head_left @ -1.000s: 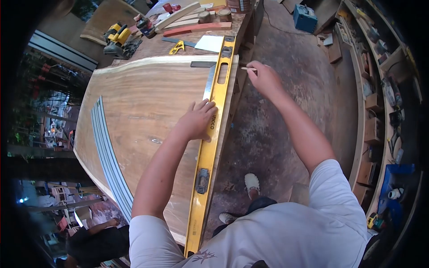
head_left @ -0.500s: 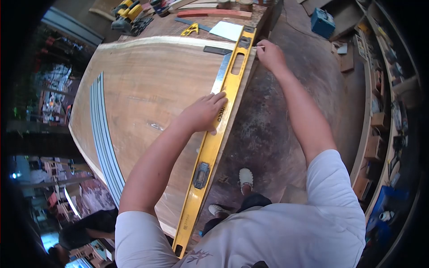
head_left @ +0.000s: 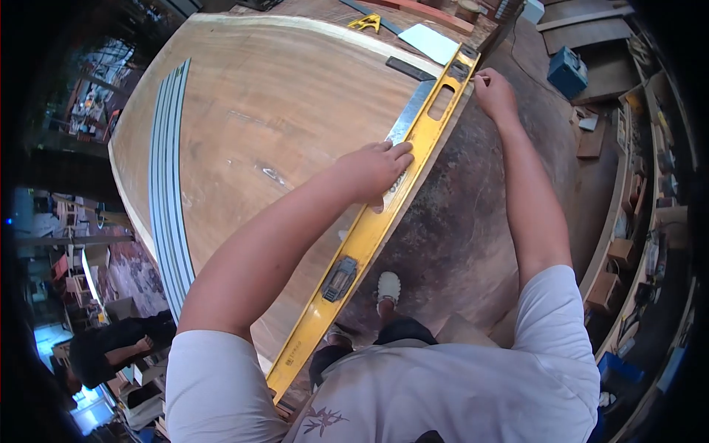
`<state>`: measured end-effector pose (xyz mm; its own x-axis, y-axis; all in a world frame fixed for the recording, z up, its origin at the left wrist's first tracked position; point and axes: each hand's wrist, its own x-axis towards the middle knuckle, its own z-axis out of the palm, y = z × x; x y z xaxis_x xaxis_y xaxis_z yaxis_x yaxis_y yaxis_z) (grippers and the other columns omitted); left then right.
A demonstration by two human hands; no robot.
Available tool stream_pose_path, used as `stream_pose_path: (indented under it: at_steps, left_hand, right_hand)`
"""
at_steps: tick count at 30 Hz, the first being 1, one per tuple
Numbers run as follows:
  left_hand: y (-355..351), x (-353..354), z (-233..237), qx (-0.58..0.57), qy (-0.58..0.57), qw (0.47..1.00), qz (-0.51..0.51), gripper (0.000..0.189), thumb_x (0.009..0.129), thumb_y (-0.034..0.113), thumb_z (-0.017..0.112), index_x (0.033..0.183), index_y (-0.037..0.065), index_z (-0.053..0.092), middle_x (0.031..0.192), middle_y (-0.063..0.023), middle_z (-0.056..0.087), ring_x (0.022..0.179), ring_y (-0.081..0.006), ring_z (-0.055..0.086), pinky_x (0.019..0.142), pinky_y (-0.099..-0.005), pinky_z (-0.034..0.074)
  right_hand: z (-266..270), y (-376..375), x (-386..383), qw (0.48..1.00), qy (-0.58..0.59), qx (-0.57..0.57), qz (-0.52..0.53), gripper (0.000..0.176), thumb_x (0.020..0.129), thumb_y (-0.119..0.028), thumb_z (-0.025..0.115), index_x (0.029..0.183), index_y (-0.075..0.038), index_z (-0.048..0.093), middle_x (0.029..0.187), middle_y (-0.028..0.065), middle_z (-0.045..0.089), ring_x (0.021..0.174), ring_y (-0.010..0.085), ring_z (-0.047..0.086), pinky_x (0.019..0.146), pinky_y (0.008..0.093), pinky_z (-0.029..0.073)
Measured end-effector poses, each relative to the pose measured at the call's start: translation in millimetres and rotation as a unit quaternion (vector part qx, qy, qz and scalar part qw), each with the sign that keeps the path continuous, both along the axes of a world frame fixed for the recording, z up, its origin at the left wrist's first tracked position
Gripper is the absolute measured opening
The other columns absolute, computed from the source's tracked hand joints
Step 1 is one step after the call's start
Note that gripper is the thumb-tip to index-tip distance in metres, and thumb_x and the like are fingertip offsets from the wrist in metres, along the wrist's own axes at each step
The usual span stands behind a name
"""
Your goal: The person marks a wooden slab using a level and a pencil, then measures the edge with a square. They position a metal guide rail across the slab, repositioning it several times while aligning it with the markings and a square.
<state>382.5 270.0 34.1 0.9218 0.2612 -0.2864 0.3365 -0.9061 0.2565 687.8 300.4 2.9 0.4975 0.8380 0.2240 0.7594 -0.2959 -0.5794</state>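
Note:
A long yellow spirit level (head_left: 421, 144) lies along the right edge of a broad wooden slab (head_left: 244, 148). My left hand (head_left: 378, 171) is pressed down on the level about its middle, thumb on the near side and fingertips across the top. Under the level's left side runs the metal blade of a try square (head_left: 408, 114); its dark stock (head_left: 410, 69) lies near the slab's pale far edge. My right hand (head_left: 493, 92) is closed in a pinch beside the level's far end, at the slab's corner. Whatever small thing it pinches is too hard to make out.
Grey metal strips (head_left: 168, 177) lie across the slab's left side. Beyond the far edge are a yellow-headed combination square (head_left: 365, 22) and a white sheet (head_left: 428, 43). A blue box (head_left: 568, 71) stands on the floor; shelves line the right. Another person (head_left: 111, 351) is at lower left.
The view has shifted, so slab and level appear more tilted. My left hand stays on the level, and my right hand stays pinched by its far end.

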Motion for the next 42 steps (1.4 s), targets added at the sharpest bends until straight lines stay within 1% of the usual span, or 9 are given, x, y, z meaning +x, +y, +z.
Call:
stream_pose_path:
  at_steps: [9, 14, 20, 27, 32, 35, 38, 40, 42]
  left_hand:
    - [-2, 2, 2, 0.027, 0.034, 0.999, -0.002, 0.095, 0.053, 0.020, 0.085, 0.133, 0.002, 0.036, 0.143, -0.0127, 0.031, 0.130, -0.0287, 0.035, 0.107, -0.0387, 0.030]
    - [-2, 1, 2, 0.034, 0.031, 0.999, -0.016, 0.096, 0.052, 0.022, 0.085, 0.132, 0.002, 0.036, 0.142, -0.0148, 0.032, 0.128, -0.0293, 0.037, 0.103, -0.0394, 0.034]
    - [1, 2, -9, 0.034, 0.020, 0.999, -0.015, 0.097, 0.051, 0.021, 0.086, 0.131, 0.000, 0.035, 0.141, -0.0165, 0.032, 0.118, -0.0329, 0.048, 0.098, -0.0385, 0.041]
    - [-4, 3, -5, 0.038, 0.024, 0.999, -0.010, 0.093, 0.055, 0.016, 0.084, 0.132, 0.002, 0.034, 0.143, -0.0111, 0.029, 0.117, -0.0334, 0.048, 0.099, -0.0396, 0.041]
    - [-4, 3, -6, 0.043, 0.030, 0.998, -0.015, 0.095, 0.053, 0.019, 0.085, 0.132, 0.002, 0.034, 0.143, -0.0119, 0.030, 0.120, -0.0339, 0.045, 0.101, -0.0400, 0.039]
    - [-3, 5, -6, 0.120, 0.034, 0.991, -0.050, 0.098, 0.051, 0.027, 0.086, 0.133, 0.006, 0.035, 0.141, -0.0144, 0.032, 0.130, -0.0310, 0.034, 0.106, -0.0491, 0.028]
    - [-9, 6, -2, 0.134, 0.040, 0.990, -0.036, 0.098, 0.051, 0.027, 0.085, 0.133, 0.008, 0.035, 0.140, -0.0138, 0.034, 0.131, -0.0316, 0.031, 0.106, -0.0529, 0.027]
    - [-10, 8, -1, 0.129, 0.047, 0.990, -0.025, 0.100, 0.050, 0.027, 0.085, 0.134, 0.009, 0.034, 0.139, -0.0121, 0.034, 0.133, -0.0331, 0.028, 0.108, -0.0529, 0.023]
    - [-12, 10, 3, 0.128, 0.064, 0.990, -0.019, 0.101, 0.050, 0.026, 0.085, 0.135, 0.009, 0.033, 0.140, -0.0101, 0.033, 0.134, -0.0329, 0.026, 0.110, -0.0526, 0.020]
  right_hand:
    - [6, -37, -35, 0.999, -0.030, -0.006, 0.044, 0.025, 0.082, -0.028, 0.056, 0.097, -0.010, 0.064, 0.090, 0.0148, 0.066, 0.088, 0.0327, 0.062, 0.076, 0.0404, 0.049]
    - [19, -113, -119, 0.998, 0.008, -0.006, 0.059, 0.021, 0.083, -0.022, 0.057, 0.095, -0.005, 0.062, 0.086, 0.0175, 0.065, 0.080, 0.0318, 0.064, 0.071, 0.0366, 0.049]
    - [29, -221, -235, 0.992, 0.015, 0.011, 0.124, 0.014, 0.079, -0.019, 0.060, 0.085, -0.006, 0.059, 0.074, 0.0163, 0.058, 0.075, 0.0365, 0.056, 0.069, 0.0466, 0.046]
    - [22, -309, -322, 0.973, 0.028, 0.062, 0.221, 0.009, 0.075, -0.013, 0.058, 0.079, -0.006, 0.056, 0.073, 0.0109, 0.056, 0.075, 0.0285, 0.053, 0.067, 0.0396, 0.042]
    - [20, -286, -276, 0.981, 0.144, -0.019, 0.132, 0.013, 0.083, -0.015, 0.056, 0.089, -0.004, 0.061, 0.085, 0.0148, 0.061, 0.081, 0.0319, 0.059, 0.073, 0.0383, 0.046]
    - [5, -243, -228, 0.980, 0.138, 0.044, 0.134, 0.016, 0.086, -0.019, 0.054, 0.088, -0.004, 0.061, 0.082, 0.0143, 0.064, 0.077, 0.0293, 0.063, 0.069, 0.0352, 0.048]
    - [-1, -190, -177, 0.983, 0.135, 0.070, 0.101, 0.019, 0.087, -0.021, 0.055, 0.088, -0.003, 0.061, 0.071, 0.0103, 0.065, 0.069, 0.0213, 0.065, 0.065, 0.0318, 0.048]
    - [-4, -156, -140, 0.978, 0.169, 0.094, 0.074, 0.023, 0.085, -0.024, 0.054, 0.089, -0.003, 0.063, 0.082, 0.0170, 0.065, 0.080, 0.0329, 0.064, 0.071, 0.0380, 0.050]
    - [-16, -118, -98, 0.975, 0.168, 0.130, 0.061, 0.024, 0.085, -0.026, 0.053, 0.090, -0.004, 0.064, 0.083, 0.0166, 0.066, 0.081, 0.0317, 0.064, 0.072, 0.0364, 0.050]
